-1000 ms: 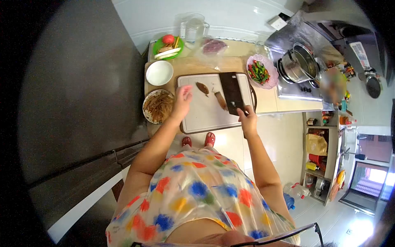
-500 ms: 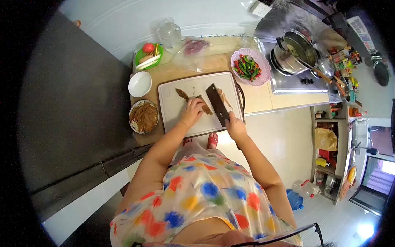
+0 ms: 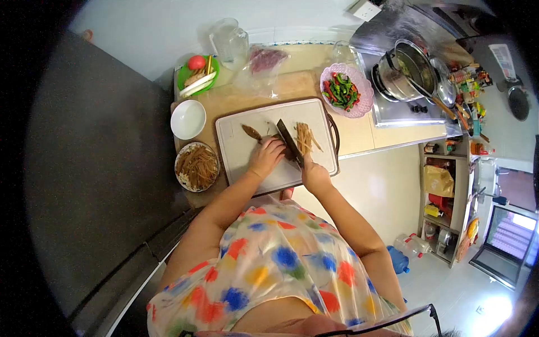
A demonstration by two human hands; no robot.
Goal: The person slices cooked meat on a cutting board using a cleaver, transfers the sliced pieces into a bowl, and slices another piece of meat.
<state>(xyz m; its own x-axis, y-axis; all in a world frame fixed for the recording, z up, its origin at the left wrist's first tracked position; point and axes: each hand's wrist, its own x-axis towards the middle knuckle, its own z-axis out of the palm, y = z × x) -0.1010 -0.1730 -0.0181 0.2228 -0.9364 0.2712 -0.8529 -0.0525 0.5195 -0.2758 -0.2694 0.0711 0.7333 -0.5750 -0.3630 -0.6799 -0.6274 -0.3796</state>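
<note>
On the white cutting board (image 3: 240, 163), my right hand (image 3: 316, 177) is closed round the handle of a dark, wide-bladed cleaver (image 3: 286, 135). The blade stands on edge beside a brown slab of food (image 3: 288, 154), whose exact kind I cannot make out. My left hand (image 3: 267, 158) presses that slab down with bent fingers, close to the blade's left side, and partly hides it. Thin brown strips (image 3: 305, 138) lie right of the blade. A separate brown, leaf-shaped piece (image 3: 251, 132) rests to the upper left of my left hand.
Left of the board are a bowl of brown strips (image 3: 197, 168) and a white bowl (image 3: 188, 119). Behind stand a green plate (image 3: 205, 85), a glass pitcher (image 3: 230, 45) and bagged meat (image 3: 266, 60). Rightward are a pink bowl (image 3: 365, 92) of cut peppers and a pot (image 3: 391, 76) on the stove.
The cleaver has shifted left against the brown slab, and my right hand moved left with it. More of the cut strips now shows right of the blade. The camera view has shifted slightly.
</note>
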